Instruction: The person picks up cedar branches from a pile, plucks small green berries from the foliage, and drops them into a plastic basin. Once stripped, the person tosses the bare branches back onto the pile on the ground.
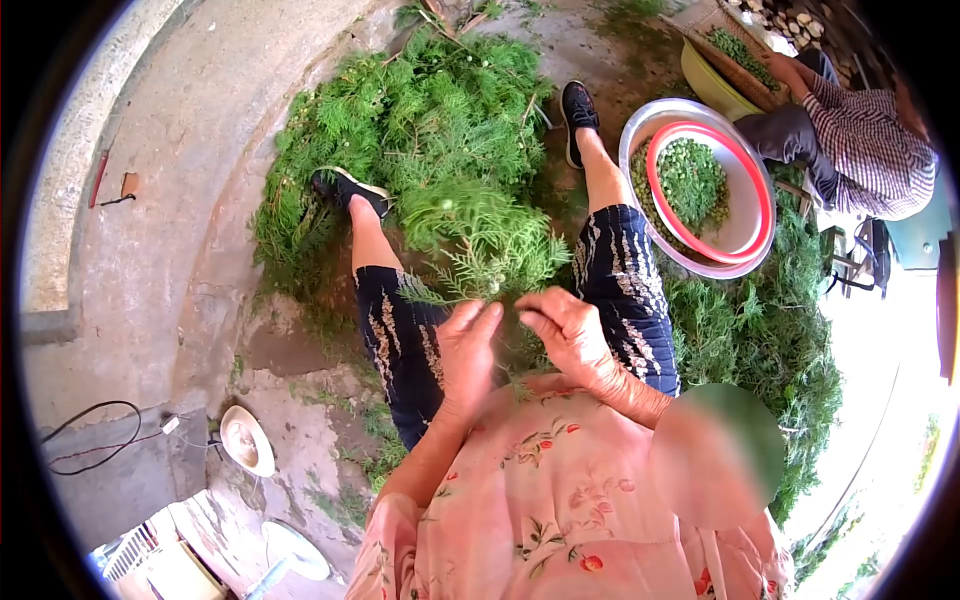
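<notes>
A leafy green conifer sprig (490, 240), with small pale round bits on it, hangs out in front of my knees. My left hand (468, 355) is closed around its near end, thumb pressed to the fingers. Just to the right, my right hand (572, 335) is closed in a pinch by the sprig's near end; whatever is between its fingertips is too small to make out. Beyond the sprig, a large heap of cut conifer branches (420, 120) lies on the ground between and around my feet.
Right of my knee stands a metal basin (640, 135) with a red-rimmed sieve (745, 165) holding small green pieces. Another person (865, 145) sits at upper right by a yellow-green tub (705, 80) and a woven basket. More branches (760, 350) lie at right.
</notes>
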Available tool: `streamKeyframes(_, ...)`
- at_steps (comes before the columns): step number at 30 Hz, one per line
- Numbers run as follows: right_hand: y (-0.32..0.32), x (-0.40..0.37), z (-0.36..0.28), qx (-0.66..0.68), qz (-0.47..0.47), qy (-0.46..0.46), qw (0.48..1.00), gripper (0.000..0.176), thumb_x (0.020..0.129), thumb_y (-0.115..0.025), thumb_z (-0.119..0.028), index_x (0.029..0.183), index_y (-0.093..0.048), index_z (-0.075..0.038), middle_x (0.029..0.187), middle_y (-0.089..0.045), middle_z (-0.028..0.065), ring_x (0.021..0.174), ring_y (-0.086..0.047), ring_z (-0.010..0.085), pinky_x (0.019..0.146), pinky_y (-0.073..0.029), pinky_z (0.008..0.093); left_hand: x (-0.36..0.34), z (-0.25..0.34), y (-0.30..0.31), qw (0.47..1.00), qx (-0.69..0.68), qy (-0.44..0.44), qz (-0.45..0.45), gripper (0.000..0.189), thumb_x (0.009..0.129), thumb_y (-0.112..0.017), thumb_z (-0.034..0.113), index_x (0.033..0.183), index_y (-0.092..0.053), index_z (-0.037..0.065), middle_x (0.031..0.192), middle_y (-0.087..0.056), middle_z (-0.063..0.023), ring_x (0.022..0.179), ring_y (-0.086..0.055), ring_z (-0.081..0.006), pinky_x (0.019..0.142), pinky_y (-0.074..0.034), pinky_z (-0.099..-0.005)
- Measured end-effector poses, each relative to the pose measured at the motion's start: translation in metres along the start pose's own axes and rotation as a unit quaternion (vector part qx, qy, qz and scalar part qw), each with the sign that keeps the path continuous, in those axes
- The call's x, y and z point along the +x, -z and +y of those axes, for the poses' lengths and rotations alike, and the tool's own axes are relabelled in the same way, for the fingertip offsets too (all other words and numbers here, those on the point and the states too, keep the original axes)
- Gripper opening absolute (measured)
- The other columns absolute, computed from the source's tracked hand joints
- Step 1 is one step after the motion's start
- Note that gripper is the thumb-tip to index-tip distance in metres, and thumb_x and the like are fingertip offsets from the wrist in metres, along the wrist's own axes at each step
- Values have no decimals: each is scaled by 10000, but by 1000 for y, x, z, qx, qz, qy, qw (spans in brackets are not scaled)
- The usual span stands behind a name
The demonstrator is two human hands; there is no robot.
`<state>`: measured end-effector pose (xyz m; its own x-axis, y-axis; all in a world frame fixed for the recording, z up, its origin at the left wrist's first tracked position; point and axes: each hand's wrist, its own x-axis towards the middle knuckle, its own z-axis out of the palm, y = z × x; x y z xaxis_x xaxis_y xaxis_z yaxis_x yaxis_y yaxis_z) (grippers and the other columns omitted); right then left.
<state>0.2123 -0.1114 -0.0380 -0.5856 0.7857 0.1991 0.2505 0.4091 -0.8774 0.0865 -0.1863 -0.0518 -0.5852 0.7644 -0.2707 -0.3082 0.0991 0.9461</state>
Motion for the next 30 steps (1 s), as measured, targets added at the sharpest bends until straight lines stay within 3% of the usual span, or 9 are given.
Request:
streamKeyframes(1, -1, 3, 1, 46, 37, 3, 998, 189, 779, -625, -27, 964, -584, -31, 765, -574, 103, 670, -572, 217, 610, -466, 290, -2, 2, -1, 1000, 14, 11, -9, 27, 795, -620, -1, 783, -596, 0, 726, -512, 48, 662, -421, -33, 601, -348, -192)
streamKeyframes(4, 0, 12, -7, 69, 31, -41, 996, 259, 759, -662, -54, 996, -559, -33, 789, -579, 103, 677, -575, 205, 617, -467, 286, -7, 8, -5, 996, 75, -2, -48, 19, 813, -600, 6, 828, -595, -5, 729, -510, 48, 660, -412, -28, 577, -349, -188)
streamKeyframes(7, -8, 15, 0, 10, 12, -18, 1000, 315, 728, -691, -104, 997, -543, -32, 844, -584, 144, 707, -583, 286, 635, -481, 331, -8, 3, -7, 987, 143, -50, -57, 45, 828, -575, 10, 791, -555, -6, 719, -514, 42, 655, -412, -23, 566, -358, -192)
streamKeyframes(12, -13, 10, 6, 35, 0, -41, 999, 239, 734, -678, -119, 912, -562, -9, 829, -593, 172, 718, -588, 336, 635, -483, 362, -13, 16, -12, 996, 81, -6, -39, 105, 814, -575, -2, 717, -538, 12, 677, -525, 30, 609, -416, -32, 552, -364, -198)
streamKeyframes(15, -12, 8, 5, 84, -27, -101, 991, 133, 790, -626, -63, 893, -564, -7, 708, -572, 93, 593, -557, 187, 564, -460, 283, -9, 9, -7, 997, 7, 60, -37, 99, 803, -589, 11, 710, -555, 21, 661, -549, 13, 578, -443, -47, 548, -373, -204)
streamKeyframes(19, 0, 12, 0, 265, -87, -232, 932, 58, 849, -573, -52, 893, -568, -15, 650, -543, 14, 547, -519, 64, 529, -441, 216, -4, 10, 2, 992, -37, 112, -50, 63, 806, -601, 72, 783, -609, 14, 724, -615, -24, 619, -517, -69, 564, -392, -208)
streamKeyframes(22, -2, 10, 11, 411, -42, -244, 877, 86, 836, -557, -35, 921, -540, -30, 714, -575, 30, 582, -516, 77, 535, -430, 216, -5, 14, 0, 990, -71, 123, -22, 54, 808, -596, 66, 834, -613, 22, 763, -618, -22, 649, -540, -76, 557, -398, -204)
streamKeyframes(27, 6, 7, 16, 492, -59, -324, 806, 111, 846, -558, -64, 948, -546, -22, 759, -589, 28, 669, -539, 105, 616, -434, 218, -2, 21, -2, 982, -121, 144, 8, 38, 817, -590, 58, 851, -605, 53, 790, -619, -14, 664, -574, -92, 545, -400, -194)
streamKeyframes(30, 0, 1, 21, 448, -80, -328, 828, 158, 844, -578, -113, 976, -570, -27, 749, -585, 23, 650, -519, 75, 578, -437, 206, -3, 22, -1, 980, -125, 154, 7, 38, 817, -601, 81, 849, -606, 61, 786, -622, 0, 664, -577, -85, 541, -391, -197)
